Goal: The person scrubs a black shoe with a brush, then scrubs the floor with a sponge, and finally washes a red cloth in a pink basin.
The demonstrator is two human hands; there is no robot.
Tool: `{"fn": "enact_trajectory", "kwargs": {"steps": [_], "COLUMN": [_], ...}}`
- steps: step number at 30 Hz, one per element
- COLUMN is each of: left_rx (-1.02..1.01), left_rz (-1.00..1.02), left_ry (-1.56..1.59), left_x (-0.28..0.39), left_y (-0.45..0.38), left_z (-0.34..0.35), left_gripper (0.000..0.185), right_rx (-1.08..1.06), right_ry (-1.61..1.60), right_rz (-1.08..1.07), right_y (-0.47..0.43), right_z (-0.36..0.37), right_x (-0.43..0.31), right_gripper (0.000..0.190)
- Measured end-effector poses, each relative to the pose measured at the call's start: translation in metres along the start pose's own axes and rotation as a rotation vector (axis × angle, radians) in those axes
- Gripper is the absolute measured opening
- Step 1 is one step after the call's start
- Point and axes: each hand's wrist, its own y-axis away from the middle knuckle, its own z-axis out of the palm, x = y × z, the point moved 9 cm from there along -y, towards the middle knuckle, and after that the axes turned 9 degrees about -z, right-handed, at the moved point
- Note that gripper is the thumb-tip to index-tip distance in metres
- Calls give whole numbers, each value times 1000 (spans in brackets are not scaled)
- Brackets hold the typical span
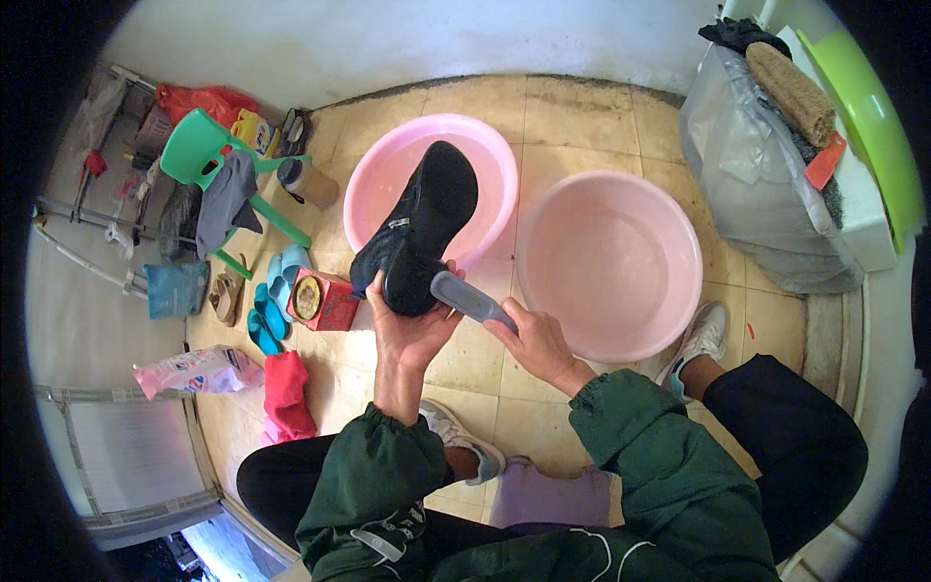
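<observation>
My left hand grips a black boot by its heel end, with the dark sole turned up and a zipper showing on its side. Above a pink plastic basin that holds water, the boot's toe end points away from me. My right hand is closed on the handle of a grey brush, whose head lies against the boot's heel; its bristles are hidden. To the right stands a paler pink basin, apparently with water in it.
At left are a green plastic chair with a grey cloth, a bottle, slippers, a red box and a red cloth. A large plastic bag stands at right. Purple cloth lies near my feet.
</observation>
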Motion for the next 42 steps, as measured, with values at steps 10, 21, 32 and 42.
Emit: {"fn": "enact_trajectory", "kwargs": {"steps": [10,21,32,42], "left_rx": [-38,-134,-50,-128], "left_rz": [-2,-3,-28,-20], "left_ry": [-61,-102,-4,3], "left_x": [1,-1,2,6], "left_y": [-4,-6,-10,-10], "left_z": [-2,5,-10,-4], "left_gripper": [78,80,85,86], "right_rx": [15,16,69,68], "right_ry": [56,68,364,419], "right_rz": [-80,-85,330,450], "right_y": [-15,-28,34,67], "right_z": [-1,4,-61,-50], "right_x": [-11,-14,193,235], "right_gripper": [33,34,26,27]}}
